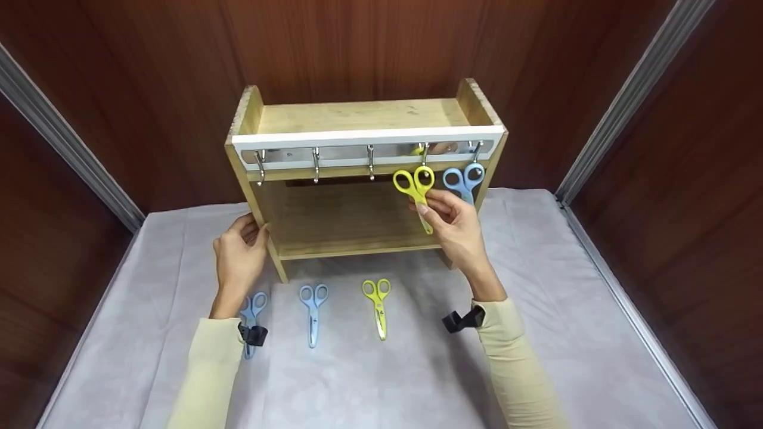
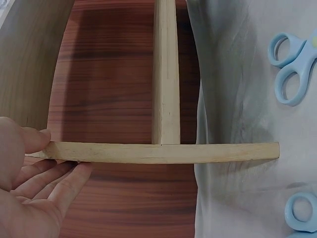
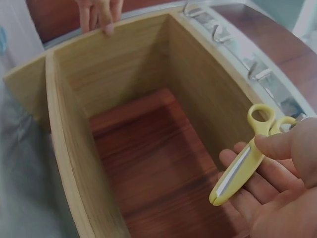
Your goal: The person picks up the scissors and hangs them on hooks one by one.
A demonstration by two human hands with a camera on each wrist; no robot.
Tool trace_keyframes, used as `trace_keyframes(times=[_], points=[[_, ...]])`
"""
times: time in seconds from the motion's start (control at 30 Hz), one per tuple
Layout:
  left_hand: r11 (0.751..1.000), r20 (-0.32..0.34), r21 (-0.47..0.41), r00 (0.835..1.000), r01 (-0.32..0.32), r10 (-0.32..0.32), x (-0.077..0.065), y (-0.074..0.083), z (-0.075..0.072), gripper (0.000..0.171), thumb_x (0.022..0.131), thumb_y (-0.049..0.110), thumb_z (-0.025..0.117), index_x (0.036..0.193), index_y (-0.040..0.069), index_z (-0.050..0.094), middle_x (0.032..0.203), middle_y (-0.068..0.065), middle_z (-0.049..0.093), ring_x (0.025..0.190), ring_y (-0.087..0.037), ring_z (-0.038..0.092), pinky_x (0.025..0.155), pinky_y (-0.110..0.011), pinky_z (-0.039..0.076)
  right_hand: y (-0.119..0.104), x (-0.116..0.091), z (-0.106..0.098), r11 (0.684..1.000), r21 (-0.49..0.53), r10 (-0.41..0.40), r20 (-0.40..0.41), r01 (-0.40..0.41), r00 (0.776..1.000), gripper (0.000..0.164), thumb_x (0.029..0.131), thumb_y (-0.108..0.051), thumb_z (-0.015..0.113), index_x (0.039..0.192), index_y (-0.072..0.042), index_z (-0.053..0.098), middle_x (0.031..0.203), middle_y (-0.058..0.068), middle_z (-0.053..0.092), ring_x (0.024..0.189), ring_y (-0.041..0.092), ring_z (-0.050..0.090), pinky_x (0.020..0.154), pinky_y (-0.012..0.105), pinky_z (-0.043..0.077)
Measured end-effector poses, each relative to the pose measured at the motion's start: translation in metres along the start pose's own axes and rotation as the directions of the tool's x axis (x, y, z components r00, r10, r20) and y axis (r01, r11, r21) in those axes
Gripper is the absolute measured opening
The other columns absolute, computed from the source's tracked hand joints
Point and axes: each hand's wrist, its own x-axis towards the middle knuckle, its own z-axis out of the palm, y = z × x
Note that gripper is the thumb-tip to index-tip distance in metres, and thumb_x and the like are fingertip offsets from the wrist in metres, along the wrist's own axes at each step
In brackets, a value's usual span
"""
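My right hand (image 1: 462,229) pinches yellow scissors (image 1: 415,190) by the blade end, handles up. One handle loop is at the fourth hook (image 1: 425,154) from the left; whether it hangs on it I cannot tell. In the right wrist view, the thumb lies over the yellow scissors (image 3: 242,168) with fingers behind. Light blue scissors (image 1: 463,179) hang at the rightmost hook, partly behind my right hand. My left hand (image 1: 239,250) grips the left side panel of the wooden shelf (image 1: 372,251); in the left wrist view, thumb and fingers lie on opposite sides of that panel (image 2: 163,153).
On the grey cloth (image 1: 369,393) lie blue scissors (image 1: 313,316), yellow scissors (image 1: 380,310) and another blue pair (image 1: 258,302), partly under the left wrist. A white hook rail (image 1: 346,138) runs along the shelf's upper front. Brown wood panels (image 1: 363,47) stand behind and at both sides.
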Motion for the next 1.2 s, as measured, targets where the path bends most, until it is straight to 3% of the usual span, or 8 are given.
trace_keyframes(times=[0.2,0.37,0.63,0.83,0.93,1.2], points=[[1.0,0.006,0.004,1.0,0.003,-0.003,-0.002,0.001,0.0,0.036,0.102,0.017,0.067,0.131,-0.004,0.069,0.122,-0.026,0.076,0.114,-0.037,0.076,0.096,-0.046,0.063,-0.007,-0.012,-0.002,0.976,-0.213,-0.051,-0.064,0.037,0.997,0.035,0.097,-0.001,0.072,0.13,0.009,0.068,0.127,0.028,0.073,0.118,0.033,0.074,0.093,0.014,0.059],[1.0,-0.002,0.0,1.0,0.0,0.0,-0.003,0.001,0.001,0.036,0.101,0.016,0.068,0.131,-0.005,0.069,0.122,-0.027,0.075,0.113,-0.038,0.076,0.096,-0.047,0.063,-0.008,-0.02,-0.007,0.96,-0.267,-0.1,-0.053,0.082,0.994,0.035,0.097,-0.001,0.072,0.13,0.007,0.069,0.128,0.026,0.074,0.119,0.039,0.073,0.096,0.016,0.06],[1.0,0.001,-0.004,1.0,-0.013,0.013,-0.001,0.002,0.002,0.037,0.101,0.017,0.069,0.131,-0.005,0.069,0.121,-0.026,0.076,0.113,-0.038,0.076,0.096,-0.046,0.064,-0.007,-0.032,-0.028,0.921,-0.354,-0.207,-0.092,0.162,0.974,0.025,0.096,-0.003,0.073,0.121,0.002,0.076,0.119,0.019,0.079,0.112,0.036,0.076,0.095,0.011,0.057],[1.0,-0.016,-0.009,1.0,-0.013,0.013,-0.001,0.002,0.0,0.035,0.1,0.015,0.069,0.129,-0.005,0.07,0.121,-0.027,0.076,0.112,-0.039,0.076,0.096,-0.047,0.064,-0.001,-0.036,-0.051,0.9,-0.401,-0.251,-0.164,0.168,0.954,0.019,0.094,-0.003,0.076,0.113,-0.002,0.08,0.11,0.014,0.082,0.1,0.003,0.076,0.092,0.012,0.058],[1.0,-0.018,0.002,1.0,-0.018,0.018,-0.001,0.002,0.0,0.035,0.1,0.016,0.069,0.13,-0.004,0.07,0.121,-0.026,0.076,0.112,-0.038,0.076,0.096,-0.048,0.063,0.003,-0.038,-0.061,0.899,-0.408,-0.258,-0.204,0.157,0.944,0.017,0.094,-0.004,0.077,0.111,-0.003,0.081,0.107,0.013,0.082,0.095,-0.006,0.073,0.09,0.013,0.059],[1.0,-0.03,0.007,0.999,-0.015,0.015,-0.005,0.002,0.002,0.035,0.1,0.015,0.068,0.13,-0.003,0.07,0.12,-0.025,0.077,0.112,-0.037,0.077,0.095,-0.046,0.064,0.016,-0.04,-0.078,0.898,-0.435,-0.214,-0.292,0.069,0.932,0.017,0.092,-0.008,0.08,0.109,-0.006,0.082,0.105,0.011,0.082,0.093,0.015,0.076,0.086,0.016,0.058]])
